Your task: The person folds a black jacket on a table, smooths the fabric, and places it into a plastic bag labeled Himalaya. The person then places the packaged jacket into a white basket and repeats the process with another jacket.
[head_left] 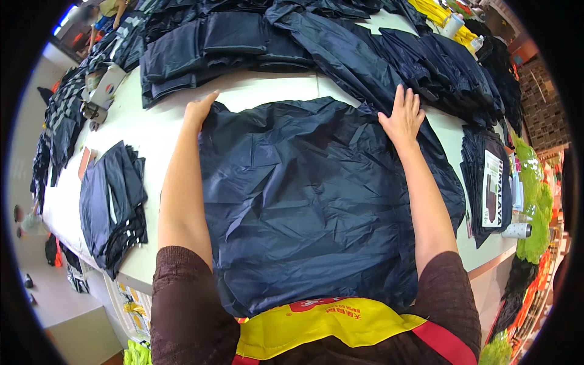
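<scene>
A crumpled navy cloth (310, 201) lies spread at the centre of the view, on a white table (164, 131), its near edge at 6 o'clock against the person's yellow-and-red apron (340, 322). The left hand (201, 111) is at 10 o'clock, touching the cloth's far left corner; whether its fingers pinch the fabric or only press on it, one cannot tell. The right hand (404, 118) is at 2 o'clock with its fingers spread apart, resting at the far right corner, where a long dark fabric strip (350, 55) runs alongside from 12 o'clock.

Folded dark garments (234, 36) are piled between 11 and 12 o'clock, with a row of dark bundles (447, 67) at 2 o'clock, beyond the right hand. A smaller dark pile (112, 204) sits at 9 o'clock, well apart from the cloth. At 3 o'clock a white printed package (492, 190) lies on another dark stack (473, 164), and a pale cylinder (518, 230) lies near it, between 3 and 4 o'clock. Yellow fabric (435, 15) shows between 1 and 2 o'clock.
</scene>
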Tool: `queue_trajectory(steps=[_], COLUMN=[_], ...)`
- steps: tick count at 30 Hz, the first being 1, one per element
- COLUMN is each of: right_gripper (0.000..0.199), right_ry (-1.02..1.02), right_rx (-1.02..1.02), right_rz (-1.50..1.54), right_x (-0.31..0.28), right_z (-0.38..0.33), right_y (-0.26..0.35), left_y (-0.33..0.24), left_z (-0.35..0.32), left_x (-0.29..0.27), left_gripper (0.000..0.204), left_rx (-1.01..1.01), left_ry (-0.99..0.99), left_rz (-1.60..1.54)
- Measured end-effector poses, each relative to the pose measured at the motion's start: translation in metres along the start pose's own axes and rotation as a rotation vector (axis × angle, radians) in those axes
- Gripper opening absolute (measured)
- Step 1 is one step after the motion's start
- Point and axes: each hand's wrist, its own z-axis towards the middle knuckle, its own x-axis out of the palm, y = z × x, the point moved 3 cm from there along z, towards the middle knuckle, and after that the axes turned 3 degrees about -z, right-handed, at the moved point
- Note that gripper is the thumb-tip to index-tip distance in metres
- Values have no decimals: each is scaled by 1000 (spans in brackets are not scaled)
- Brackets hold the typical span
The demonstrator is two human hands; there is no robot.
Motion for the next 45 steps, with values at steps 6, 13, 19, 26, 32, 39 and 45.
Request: queue_trajectory(steps=[6,13,19,26,32,39,45], right_gripper=[34,53,76,78,36,41,39], right_ry=[179,12,359,367,-119,585,-209], right_rx=[246,100,-15,163,161,1060,347], right_rz=[192,114,54,192,384,1643,626], right_x=[88,87,-4,51,-48,21,-55], right_z=[34,28,-101,-99,-120,-192,-121], right_y=[-61,-26,-11,-65,-154,-259,-260], left_y=[23,54,22,46,77,138,152], left_z=[70,41,-181,-175,-276,-314,-311], left_x=[-1,11,32,46,6,-19,-40], left_gripper=[33,44,70,75,68,68,73], left_rx=[-191,299,819,597,807,574,416], left_ry=[22,-492,43,25,-16,72,4], left_rz=[-991,-392,590,826,680,763,859])
